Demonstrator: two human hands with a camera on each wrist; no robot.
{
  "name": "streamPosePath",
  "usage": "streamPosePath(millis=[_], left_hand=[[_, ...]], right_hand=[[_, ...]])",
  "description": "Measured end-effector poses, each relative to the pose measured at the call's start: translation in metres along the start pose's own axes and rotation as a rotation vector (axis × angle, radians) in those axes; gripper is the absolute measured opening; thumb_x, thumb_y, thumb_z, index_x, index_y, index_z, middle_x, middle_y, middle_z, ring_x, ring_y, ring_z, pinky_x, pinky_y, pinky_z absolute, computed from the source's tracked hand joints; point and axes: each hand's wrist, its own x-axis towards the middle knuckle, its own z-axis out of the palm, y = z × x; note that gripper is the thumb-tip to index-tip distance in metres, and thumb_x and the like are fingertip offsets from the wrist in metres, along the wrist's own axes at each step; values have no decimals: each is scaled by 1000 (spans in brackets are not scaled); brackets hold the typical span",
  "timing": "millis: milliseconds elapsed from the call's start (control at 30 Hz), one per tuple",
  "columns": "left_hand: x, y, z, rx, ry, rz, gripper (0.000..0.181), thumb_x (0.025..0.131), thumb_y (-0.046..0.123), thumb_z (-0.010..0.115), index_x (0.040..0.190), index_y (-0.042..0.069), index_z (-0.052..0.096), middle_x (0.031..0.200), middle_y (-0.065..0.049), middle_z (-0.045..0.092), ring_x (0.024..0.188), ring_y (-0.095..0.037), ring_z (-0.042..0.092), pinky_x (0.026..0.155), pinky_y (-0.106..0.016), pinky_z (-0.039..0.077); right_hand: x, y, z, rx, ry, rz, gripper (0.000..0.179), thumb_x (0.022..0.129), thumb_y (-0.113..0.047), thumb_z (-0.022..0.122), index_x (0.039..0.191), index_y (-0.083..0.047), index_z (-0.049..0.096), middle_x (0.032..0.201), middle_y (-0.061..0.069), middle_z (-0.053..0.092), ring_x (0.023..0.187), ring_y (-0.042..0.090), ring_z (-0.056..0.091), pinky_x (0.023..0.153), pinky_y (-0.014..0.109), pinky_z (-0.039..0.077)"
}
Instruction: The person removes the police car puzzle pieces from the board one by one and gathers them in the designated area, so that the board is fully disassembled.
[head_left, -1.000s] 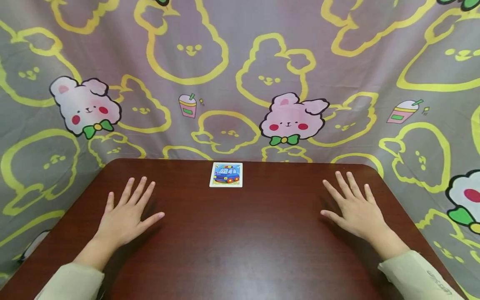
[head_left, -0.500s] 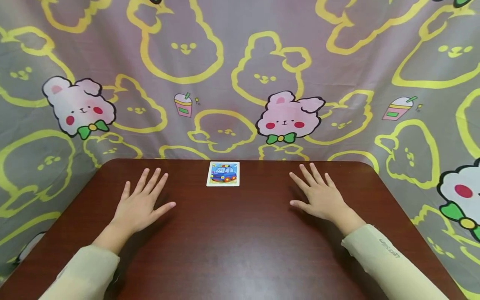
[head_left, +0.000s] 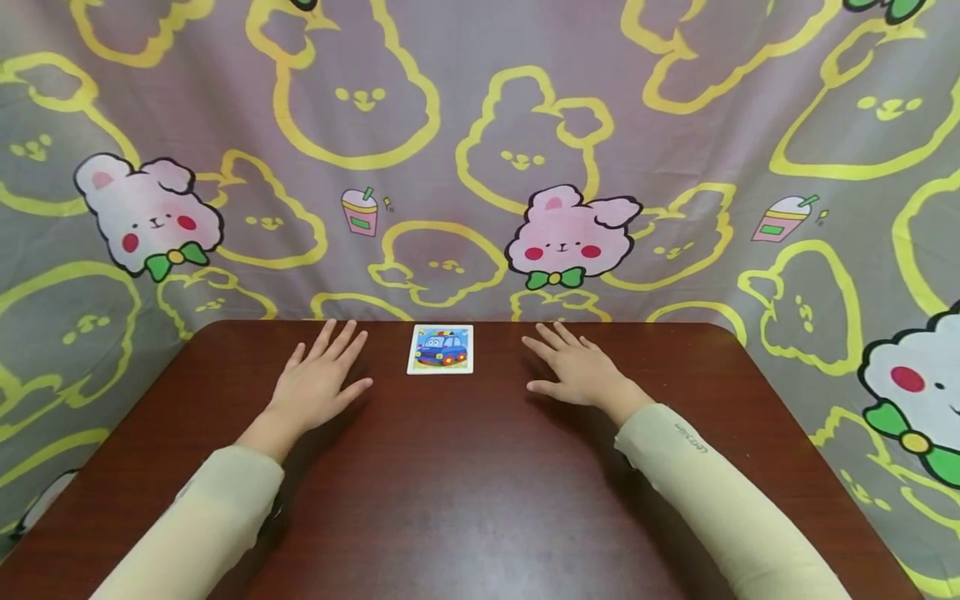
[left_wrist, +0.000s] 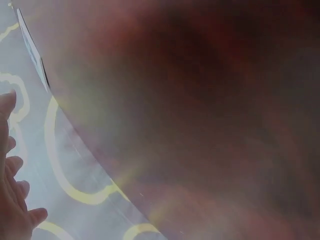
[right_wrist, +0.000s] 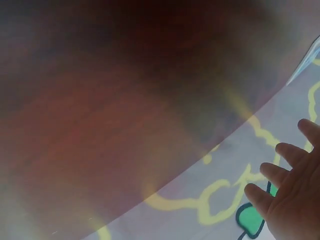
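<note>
Where the head view shows the worktop (head_left: pixel 465 475), the picture card (head_left: pixel 440 349) lies flat at the far edge, between the left hand (head_left: pixel 317 383) and the right hand (head_left: pixel 576 372), touching neither. Each grip is wide, fingers spread, holding nothing. Left wrist view: the card appears nearly edge-on, thin, probably light and stiff. Right wrist view: only part shows; pinching its left and right edges should suit, since the face may slip.
</note>
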Motion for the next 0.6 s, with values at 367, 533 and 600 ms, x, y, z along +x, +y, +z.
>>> streamPosePath(millis=[367, 533, 600], left_hand=[[40, 16, 10, -65, -19, 46, 73, 98, 40, 58, 157, 10, 29, 164, -13, 28, 153, -38, 18, 110, -66, 33], [51, 22, 13, -140, -51, 73, 72, 97, 37, 61, 156, 8, 32, 163, -15, 29, 152, -39, 21, 109, -65, 36], [54, 24, 15, -172, -76, 68, 72, 96, 36, 62, 155, 7, 32, 163, -15, 29, 152, -39, 21, 108, -66, 36]], right_hand=[[54, -28, -3, 53, -84, -44, 75, 94, -53, 59, 157, -21, 32, 165, 10, 27, 152, 37, 22, 115, 61, 31], [70, -40, -1, 120, -121, -40, 74, 95, -50, 59, 156, -19, 33, 165, 9, 27, 153, 34, 22, 116, 59, 31], [76, -45, 0, 136, -138, -38, 73, 95, -49, 59, 156, -18, 33, 165, 9, 27, 153, 34, 21, 116, 60, 30]])
